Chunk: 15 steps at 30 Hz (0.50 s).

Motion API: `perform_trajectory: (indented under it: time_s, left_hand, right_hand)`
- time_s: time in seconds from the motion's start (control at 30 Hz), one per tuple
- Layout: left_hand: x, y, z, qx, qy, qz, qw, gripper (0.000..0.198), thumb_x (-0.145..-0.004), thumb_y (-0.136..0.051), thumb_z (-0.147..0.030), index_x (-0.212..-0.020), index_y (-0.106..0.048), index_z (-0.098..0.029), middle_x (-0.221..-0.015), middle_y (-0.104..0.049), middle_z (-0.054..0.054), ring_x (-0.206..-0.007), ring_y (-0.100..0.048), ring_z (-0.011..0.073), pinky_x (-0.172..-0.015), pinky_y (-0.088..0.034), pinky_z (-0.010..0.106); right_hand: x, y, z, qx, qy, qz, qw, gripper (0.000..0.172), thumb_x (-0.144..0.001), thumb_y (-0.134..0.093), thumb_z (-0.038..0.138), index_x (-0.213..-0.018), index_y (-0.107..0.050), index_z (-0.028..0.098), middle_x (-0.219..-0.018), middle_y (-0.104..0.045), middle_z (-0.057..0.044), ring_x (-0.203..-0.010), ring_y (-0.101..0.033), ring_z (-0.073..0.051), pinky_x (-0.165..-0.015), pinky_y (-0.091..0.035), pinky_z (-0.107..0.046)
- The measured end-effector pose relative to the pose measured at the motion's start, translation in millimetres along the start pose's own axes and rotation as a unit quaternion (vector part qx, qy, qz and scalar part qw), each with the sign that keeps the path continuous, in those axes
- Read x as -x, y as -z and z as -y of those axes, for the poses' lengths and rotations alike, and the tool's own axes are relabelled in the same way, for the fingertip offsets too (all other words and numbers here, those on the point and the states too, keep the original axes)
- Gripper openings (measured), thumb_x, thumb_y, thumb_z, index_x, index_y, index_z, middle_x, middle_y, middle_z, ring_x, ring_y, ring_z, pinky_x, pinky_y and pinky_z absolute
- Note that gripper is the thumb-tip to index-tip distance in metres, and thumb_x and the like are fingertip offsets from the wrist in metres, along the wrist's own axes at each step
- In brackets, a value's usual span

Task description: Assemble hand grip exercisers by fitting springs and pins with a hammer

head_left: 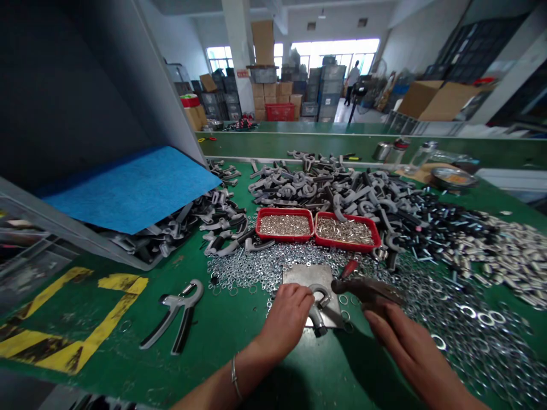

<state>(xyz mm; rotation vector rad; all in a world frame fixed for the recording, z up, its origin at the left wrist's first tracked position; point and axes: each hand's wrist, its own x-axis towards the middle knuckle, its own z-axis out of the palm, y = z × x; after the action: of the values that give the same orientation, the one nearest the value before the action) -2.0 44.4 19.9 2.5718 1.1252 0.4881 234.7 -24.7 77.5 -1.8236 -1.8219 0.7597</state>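
Observation:
My left hand (290,310) is closed around part of a grey hand grip exerciser (318,296) with a small coil spring. The piece lies on a square metal plate (299,274) on the green table. In my right hand (397,327) is a hammer (367,289), its head just right of the plate, apart from the grip exerciser. A red-handled tool (349,269) lies behind the hammer head. Left of my left hand, another grip exerciser (182,310) with its spring and two handles rests on the table.
Red trays of small metal parts (285,237) stand behind the plate, with a pile of grey handles (299,185) beyond. Loose rings (461,336) and pale cylinders (508,250) spread to the right. At left stands a grey bin with a blue sheet (141,185).

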Motion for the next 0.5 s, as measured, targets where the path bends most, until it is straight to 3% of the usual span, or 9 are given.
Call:
perform_trajectory:
  time_s: [0.07,0.17,0.23,0.37,0.5]
  left_hand:
    - [3.7,2.2,-2.4,-0.005,-0.004,0.01,1.0,0.028,-0.098,-0.051,-0.024,-0.126,-0.055,-0.023,-0.125,-0.062,0.004,-0.111,-0.052,0.025,-0.097,-0.04,0.042]
    - [12.8,3.6,-2.7,-0.021,0.037,0.0,0.999,0.058,-0.092,-0.062,-0.034,-0.143,-0.038,-0.019,-0.143,-0.048,0.012,-0.127,-0.044,0.0326,-0.107,-0.035,0.051]
    - [18.5,3.4,-0.4,-0.026,0.072,-0.008,0.997,0.075,-0.088,-0.067,-0.034,-0.149,-0.027,-0.015,-0.144,-0.046,0.017,-0.131,-0.04,0.0357,-0.11,-0.031,0.055]
    - [22.0,2.6,4.1,-0.005,0.08,0.0,0.997,0.093,-0.087,-0.067,-0.029,-0.154,-0.005,-0.016,-0.138,-0.049,0.018,-0.125,-0.045,0.0345,-0.11,-0.031,0.055]
    - [19.9,1.2,3.4,0.016,0.097,-0.013,0.995,0.104,-0.086,-0.067,-0.028,-0.154,0.012,-0.017,-0.139,-0.046,0.02,-0.123,-0.045,0.0352,-0.108,-0.034,0.056]
  right_hand:
    - [-1.0,-2.6,-2.4,0.033,-0.013,-0.012,0.999,0.034,-0.098,-0.037,0.048,-0.103,-0.06,0.024,-0.098,-0.075,-0.013,-0.084,-0.071,-0.028,-0.074,-0.054,-0.036]
    - [-6.7,-11.5,-11.5,0.089,-0.032,0.08,0.992,0.033,-0.097,-0.036,0.044,-0.104,-0.059,0.023,-0.094,-0.075,-0.012,-0.078,-0.072,-0.03,-0.069,-0.054,-0.04]
    - [-9.4,-13.5,-10.9,0.083,-0.027,0.124,0.988,0.032,-0.098,-0.036,0.044,-0.105,-0.059,0.023,-0.092,-0.075,-0.011,-0.078,-0.072,-0.03,-0.07,-0.054,-0.04]
    - [-9.6,-4.6,16.8,-0.002,0.021,0.089,0.996,0.035,-0.1,-0.034,0.047,-0.113,-0.059,0.025,-0.107,-0.074,-0.009,-0.095,-0.07,-0.026,-0.082,-0.054,-0.036]
    - [-17.0,-8.2,38.1,0.003,0.07,0.065,0.995,0.035,-0.102,-0.032,0.044,-0.109,-0.06,0.024,-0.1,-0.075,-0.009,-0.089,-0.071,-0.024,-0.077,-0.053,-0.033]
